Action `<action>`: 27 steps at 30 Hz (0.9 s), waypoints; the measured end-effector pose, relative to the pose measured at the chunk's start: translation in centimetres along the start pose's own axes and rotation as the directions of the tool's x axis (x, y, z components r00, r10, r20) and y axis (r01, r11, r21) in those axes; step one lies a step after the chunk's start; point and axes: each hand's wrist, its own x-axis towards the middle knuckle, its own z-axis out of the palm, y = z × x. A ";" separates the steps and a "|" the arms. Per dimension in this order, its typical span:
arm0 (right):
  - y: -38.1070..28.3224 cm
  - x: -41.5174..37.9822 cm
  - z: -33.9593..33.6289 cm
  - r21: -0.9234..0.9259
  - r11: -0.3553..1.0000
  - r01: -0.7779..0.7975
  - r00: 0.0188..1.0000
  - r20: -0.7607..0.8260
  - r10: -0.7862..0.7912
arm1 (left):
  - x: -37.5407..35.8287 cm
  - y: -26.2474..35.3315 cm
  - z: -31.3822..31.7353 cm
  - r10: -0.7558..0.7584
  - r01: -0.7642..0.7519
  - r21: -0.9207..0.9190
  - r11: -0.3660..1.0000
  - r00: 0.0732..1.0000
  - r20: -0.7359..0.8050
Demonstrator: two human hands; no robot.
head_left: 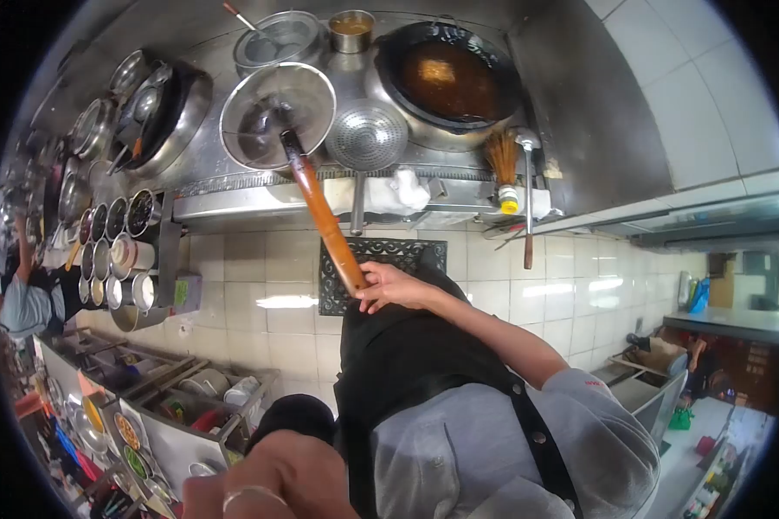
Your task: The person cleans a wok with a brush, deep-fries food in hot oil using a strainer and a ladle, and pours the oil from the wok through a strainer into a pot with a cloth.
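My right hand (pixel 394 289) is closed around the lower end of a long wooden handle that belongs to a ladle (pixel 325 212). The dark head of this ladle rests inside a wide round metal basin (pixel 234 117) on the stove. Right of the basin lies a perforated skimmer (pixel 368 138), its handle pointing toward me. My left hand (pixel 273 484) looms blurred and very close to the camera at the bottom left, a band around one finger; its fingertips are hidden.
A wok of brown liquid (pixel 446 82) sits at the right burner. A bamboo brush (pixel 502 164) and a second ladle (pixel 528 199) stand by the stove edge. Seasoning pots (pixel 140 212) cluster left. Behind them is another person (pixel 30 298). Metal shelving (pixel 147 381) holds bowls.
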 end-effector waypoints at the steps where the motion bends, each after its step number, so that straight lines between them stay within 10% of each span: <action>1: -0.2 -0.8 0.1 0.022 1.000 0.002 1.000 0.016 -0.002 | 0.0 0.3 0.5 -0.129 0.105 -0.368 0.924 0.991 -0.041; 4: -0.5 -3.6 -0.1 -0.324 0.946 -0.008 1.000 -0.031 -0.002 | -0.2 1.7 1.9 -0.434 0.171 -0.985 0.035 0.890 0.139; 10: -2.6 -10.2 0.0 -0.659 0.744 0.106 0.993 0.030 -0.115 | -0.3 6.3 3.8 -0.382 0.145 -0.978 -0.153 0.904 0.193; 13: -4.8 -12.1 0.1 -0.714 0.693 0.100 0.993 0.027 -0.115 | 4.6 11.9 7.6 -0.615 -0.164 -0.982 -0.095 0.785 -0.071; 17: -5.3 -13.6 -0.1 -0.550 0.815 0.185 0.982 0.078 -0.170 | 6.7 11.5 8.2 -0.281 0.099 -0.832 -0.546 0.913 0.294; 24: -0.3 -12.3 -3.6 -0.437 0.884 0.170 0.984 0.131 -0.124 | 6.9 14.4 10.8 -0.202 0.299 -0.868 -0.396 0.894 0.400; 27: 1.3 -8.6 -3.1 -0.162 0.986 0.035 0.994 -0.092 -0.050 | 6.9 14.8 10.8 -0.204 0.392 -0.890 -0.235 0.875 0.439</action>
